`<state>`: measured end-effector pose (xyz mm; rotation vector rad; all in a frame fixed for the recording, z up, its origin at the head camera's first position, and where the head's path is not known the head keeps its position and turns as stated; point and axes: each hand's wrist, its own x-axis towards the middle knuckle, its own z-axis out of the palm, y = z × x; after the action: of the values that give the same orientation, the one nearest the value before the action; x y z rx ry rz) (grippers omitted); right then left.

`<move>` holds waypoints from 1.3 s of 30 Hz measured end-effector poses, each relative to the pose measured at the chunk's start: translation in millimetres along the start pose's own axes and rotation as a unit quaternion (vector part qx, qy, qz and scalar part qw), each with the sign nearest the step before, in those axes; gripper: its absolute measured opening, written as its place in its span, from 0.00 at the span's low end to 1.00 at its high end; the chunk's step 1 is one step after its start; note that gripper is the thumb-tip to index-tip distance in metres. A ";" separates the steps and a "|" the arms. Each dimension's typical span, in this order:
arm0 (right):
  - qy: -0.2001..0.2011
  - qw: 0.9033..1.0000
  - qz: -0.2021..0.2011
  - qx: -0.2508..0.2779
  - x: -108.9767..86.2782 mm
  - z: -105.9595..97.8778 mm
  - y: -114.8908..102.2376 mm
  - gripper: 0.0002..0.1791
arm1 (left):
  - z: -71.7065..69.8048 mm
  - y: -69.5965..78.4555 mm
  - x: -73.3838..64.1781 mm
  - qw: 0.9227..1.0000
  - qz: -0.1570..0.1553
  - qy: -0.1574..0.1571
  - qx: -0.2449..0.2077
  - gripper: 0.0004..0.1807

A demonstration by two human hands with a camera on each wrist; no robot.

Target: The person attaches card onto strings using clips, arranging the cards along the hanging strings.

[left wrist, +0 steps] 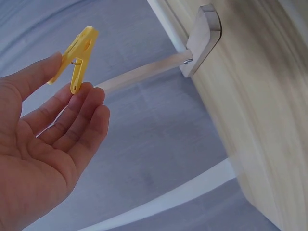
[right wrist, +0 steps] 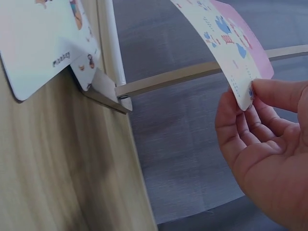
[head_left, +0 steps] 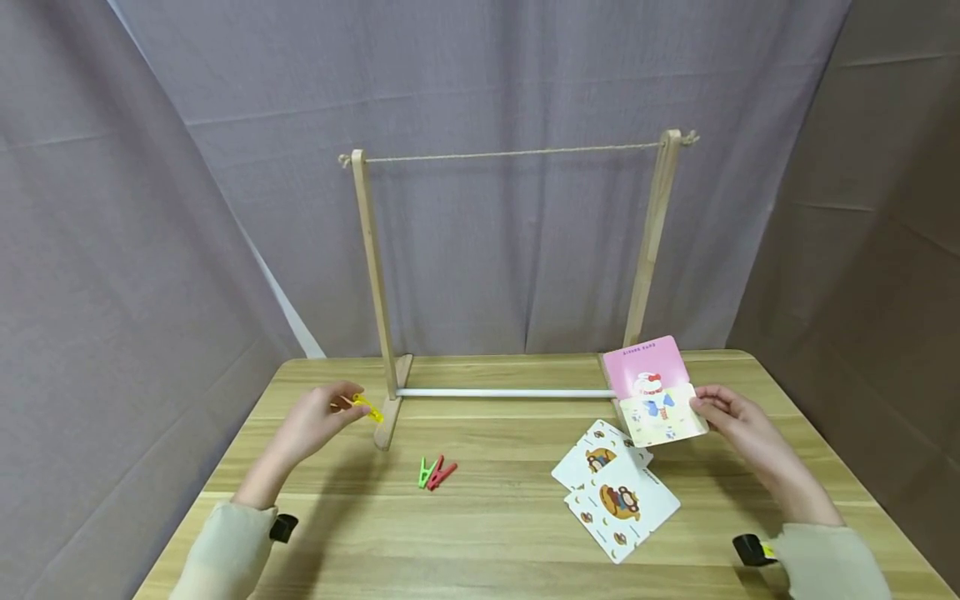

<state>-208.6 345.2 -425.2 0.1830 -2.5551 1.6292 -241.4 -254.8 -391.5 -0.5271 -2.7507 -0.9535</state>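
Observation:
My left hand (head_left: 318,422) pinches a yellow clothespin (left wrist: 83,53) between thumb and fingertips, by its two handle ends. It is raised above the table beside the rack's left foot (head_left: 387,421). In my right hand (head_left: 738,417) a pink and cream card (head_left: 652,392) with a rabbit picture is pinched at its lower right corner, thumb on the printed face. The right wrist view shows the card (right wrist: 226,41) bending slightly, held up off the table. Below it, white cards with monkey pictures (head_left: 624,504) overlap on the table.
A wooden rack has a left post (head_left: 373,267), a right post (head_left: 651,242), a string (head_left: 510,153) tied between their tops and a white rod (head_left: 502,392) low down. Green (head_left: 426,472) and red clothespins (head_left: 441,473) lie on the table (head_left: 360,533) at front left. Grey curtains hang behind.

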 end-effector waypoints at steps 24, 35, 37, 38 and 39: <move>0.060 0.994 -0.050 0.073 13.8 -11.5 -29.9 0.06 | -9.6 12.9 19.5 1.000 0.026 0.008 0.015 0.20; 0.065 0.991 -0.077 0.089 29.6 -8.7 -50.9 0.05 | -7.5 15.7 25.4 0.999 0.031 0.007 0.017 0.20; 0.069 0.990 -0.082 0.096 33.6 -6.5 -58.1 0.05 | -6.4 14.8 25.7 0.999 0.030 0.006 0.015 0.20; 0.070 0.989 -0.085 0.102 35.7 -5.2 -61.9 0.05 | -5.6 14.6 26.0 0.999 0.030 0.004 0.014 0.20; 0.070 0.987 -0.089 0.110 37.8 -3.8 -65.5 0.04 | -4.7 14.5 26.4 0.999 0.032 0.002 0.013 0.20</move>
<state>-235.4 319.5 -359.2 0.2937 -2.1865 1.7830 -259.8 -240.0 -372.1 -0.6049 -2.7205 -0.9026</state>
